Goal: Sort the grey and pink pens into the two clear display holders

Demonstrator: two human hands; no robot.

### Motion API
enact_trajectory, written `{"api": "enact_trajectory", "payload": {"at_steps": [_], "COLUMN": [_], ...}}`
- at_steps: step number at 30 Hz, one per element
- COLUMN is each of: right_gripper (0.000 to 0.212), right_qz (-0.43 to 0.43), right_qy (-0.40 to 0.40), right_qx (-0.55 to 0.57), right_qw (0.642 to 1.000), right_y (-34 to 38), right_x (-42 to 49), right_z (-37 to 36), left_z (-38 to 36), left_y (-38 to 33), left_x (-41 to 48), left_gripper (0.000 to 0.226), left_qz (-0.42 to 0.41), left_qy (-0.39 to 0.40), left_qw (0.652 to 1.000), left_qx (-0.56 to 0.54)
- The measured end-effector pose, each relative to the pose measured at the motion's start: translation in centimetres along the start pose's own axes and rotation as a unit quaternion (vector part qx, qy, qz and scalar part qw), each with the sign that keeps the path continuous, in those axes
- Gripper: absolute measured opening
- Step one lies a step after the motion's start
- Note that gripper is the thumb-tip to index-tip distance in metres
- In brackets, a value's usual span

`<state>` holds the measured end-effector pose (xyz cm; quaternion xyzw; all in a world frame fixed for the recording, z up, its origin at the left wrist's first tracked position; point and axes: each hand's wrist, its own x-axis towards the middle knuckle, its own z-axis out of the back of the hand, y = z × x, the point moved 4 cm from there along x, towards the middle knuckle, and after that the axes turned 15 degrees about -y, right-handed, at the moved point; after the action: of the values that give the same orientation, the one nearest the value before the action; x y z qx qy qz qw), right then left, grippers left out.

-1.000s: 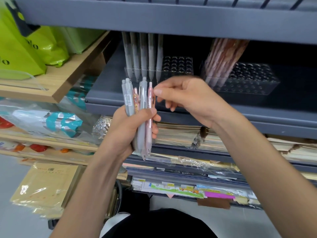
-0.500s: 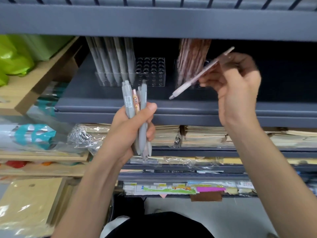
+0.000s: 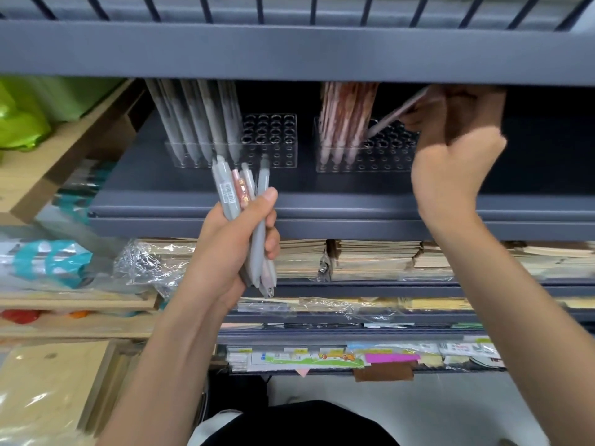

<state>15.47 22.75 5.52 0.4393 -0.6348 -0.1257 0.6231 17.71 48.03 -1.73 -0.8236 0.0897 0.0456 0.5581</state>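
view: head
right holder [image 3: 391,162]: clear, on the grey shelf [image 3: 322,204]; pink pens [image 3: 344,117] stand in its left rows.
right hand [image 3: 450,156]: over the right holder's right end, fingers pinching one pink pen [image 3: 394,115], tilted, tip at the holder's open holes.
left holder [image 3: 277,156]: just left of the right holder; grey pens [image 3: 199,123] fill its left rows.
left hand [image 3: 231,249]: in front and left of the right holder, fingers wrapped round an upright bundle [image 3: 248,201] of grey and pink pens.

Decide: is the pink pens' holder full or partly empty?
Partly empty: pink pens stand in the holder at its left; bare holes show beside them.
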Motion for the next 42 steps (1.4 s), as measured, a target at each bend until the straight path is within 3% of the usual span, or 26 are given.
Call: {"api": "enact_trajectory", "payload": {"at_steps": [3, 6, 10, 16, 20, 24, 27, 30, 34, 37, 42], "right_gripper": [0.011, 0.031, 0.034, 0.045, 0.027, 0.018, 0.005, 0.01, 0.031, 0.029, 0.019], "right_qz": [0.033, 0.047, 0.074, 0.001, -0.004, 0.021, -0.027, -0.065, -0.134, -0.181, -0.253], "right_qy": [0.047, 0.105, 0.161, 0.182, 0.156, 0.075, 0.058, 0.203, 0.414, 0.463, 0.468], "right_qx": [-0.056, -0.168, -0.248, -0.21, -0.175, -0.18, -0.052, -0.041, -0.059, -0.035, 0.007], "right_qw": [0.997, 0.979, 0.952, 0.961, 0.972, 0.981, 0.997, 0.976, 0.899, 0.867, 0.847], "right_y": [-0.3, -0.6, -0.8, -0.9, -0.9, -0.3, 1.6, 3.3, 3.9, 3.9, 3.6], "right_x": [0.1, 0.7, 1.7, 2.1, 1.9, 1.2, -0.3, -2.8, -6.3, -7.7, -8.4], "right_z": [-1.0, -2.6, -4.3, -5.4, -4.9, -3.0, -1.7, -2.2, -3.3, -3.7, -4.2], "left_z": [0.1, 0.0, 0.0, 0.4, 0.6, 1.0, 1.1, 1.1, 0.5, 0.4, 0.3], "left_y": [0.1, 0.3, 0.2, 0.2, 0.0, 0.0, 0.0, 0.1, 0.1, 0.1, 0.1], "left_x": [0.0, 0.0, -0.2, -0.1, -0.2, -0.4, -0.6, -0.7, -1.0, -1.1, -1.1], "left_gripper": [0.024, 0.02, 0.014, 0.017, 0.026, 0.036, 0.037, 0.029, 0.012, 0.007, 0.009], "left_qz": [0.003, 0.006, 0.005, -0.004, -0.016, -0.021, -0.021, -0.022, -0.039, -0.04, -0.048], "left_qy": [-0.002, -0.001, 0.004, -0.01, -0.023, -0.029, -0.027, -0.014, 0.007, 0.01, 0.018], "left_qw": [1.0, 1.0, 1.0, 1.0, 0.999, 0.999, 0.999, 0.999, 0.998, 0.998, 0.997], "left_qx": [0.001, 0.003, 0.013, 0.013, 0.023, 0.033, 0.037, 0.04, 0.051, 0.056, 0.058]}}
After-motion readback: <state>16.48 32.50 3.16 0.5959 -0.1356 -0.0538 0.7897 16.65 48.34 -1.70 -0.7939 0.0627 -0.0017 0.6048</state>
